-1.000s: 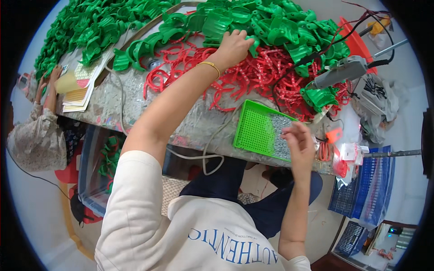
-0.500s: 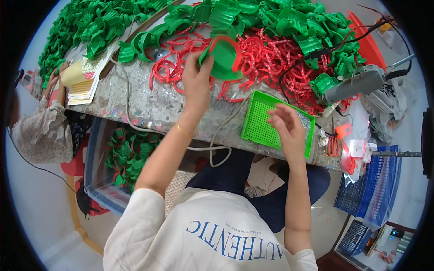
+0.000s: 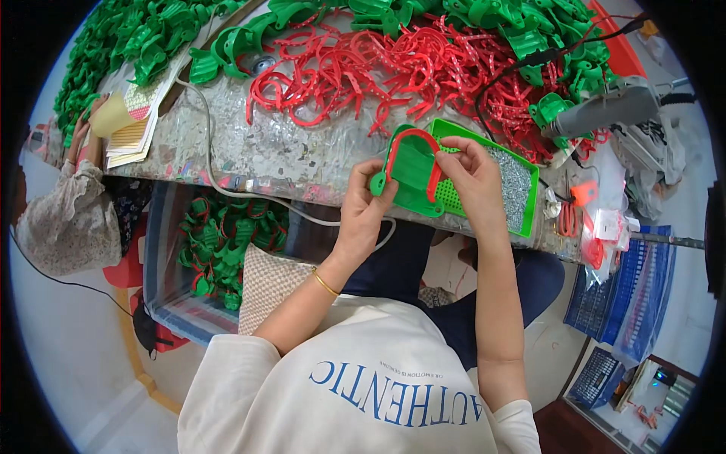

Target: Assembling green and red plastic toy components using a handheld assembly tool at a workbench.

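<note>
My left hand (image 3: 361, 212) grips a curved green plastic piece (image 3: 411, 175) by its left edge, thumb in front. An arched red plastic strip (image 3: 414, 134) lies along the inside of its rim. My right hand (image 3: 479, 185) is closed in a pinch at the right side of the strip; anything small between those fingertips is hidden. Just behind and right of my hands sits a bright green tray (image 3: 534, 203), with small silvery metal pieces (image 3: 508, 180) in its right part.
Red strips (image 3: 340, 72) lie heaped behind my hands, with green pieces (image 3: 522, 38) beyond. A grey hand-held power tool (image 3: 601, 113) with a cable is at right. A crate (image 3: 162, 250) of assembled pieces stands below left. Another person's sleeve (image 3: 72, 219) shows at far left.
My left hand has brought the green piece with its red strip down and toward me. My right hand has closed and moved from over the tray to the strip's right side.
</note>
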`<state>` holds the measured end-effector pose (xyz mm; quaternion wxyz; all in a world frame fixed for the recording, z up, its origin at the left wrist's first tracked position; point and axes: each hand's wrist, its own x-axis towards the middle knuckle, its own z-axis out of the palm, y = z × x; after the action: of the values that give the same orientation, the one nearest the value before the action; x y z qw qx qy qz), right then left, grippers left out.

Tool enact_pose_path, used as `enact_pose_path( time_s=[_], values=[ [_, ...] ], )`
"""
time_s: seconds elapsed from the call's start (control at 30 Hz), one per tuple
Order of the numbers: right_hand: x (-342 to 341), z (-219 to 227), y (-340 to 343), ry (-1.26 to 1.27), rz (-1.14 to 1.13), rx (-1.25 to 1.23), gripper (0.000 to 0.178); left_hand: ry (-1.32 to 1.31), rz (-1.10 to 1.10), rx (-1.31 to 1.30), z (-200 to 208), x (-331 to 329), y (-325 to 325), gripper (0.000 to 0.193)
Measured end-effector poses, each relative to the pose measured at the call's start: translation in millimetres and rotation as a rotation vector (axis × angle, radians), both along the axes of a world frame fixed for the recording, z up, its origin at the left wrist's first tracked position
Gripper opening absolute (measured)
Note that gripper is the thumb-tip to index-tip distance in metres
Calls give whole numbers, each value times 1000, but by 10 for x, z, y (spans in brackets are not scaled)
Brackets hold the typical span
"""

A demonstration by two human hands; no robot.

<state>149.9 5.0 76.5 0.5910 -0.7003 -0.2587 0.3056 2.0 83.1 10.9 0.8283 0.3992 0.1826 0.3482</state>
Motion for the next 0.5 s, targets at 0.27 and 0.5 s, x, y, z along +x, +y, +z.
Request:
enact_pose_path(
  time_s=[0.27,0.5],
  values=[
    [-56,-13,-149,62,-50,49,27,-140,-325,-36,35,-133,-15,70],
    [-130,29,-192,27,-46,5,24,-249,-516,-567,150,-143,92,81]
  ],
)
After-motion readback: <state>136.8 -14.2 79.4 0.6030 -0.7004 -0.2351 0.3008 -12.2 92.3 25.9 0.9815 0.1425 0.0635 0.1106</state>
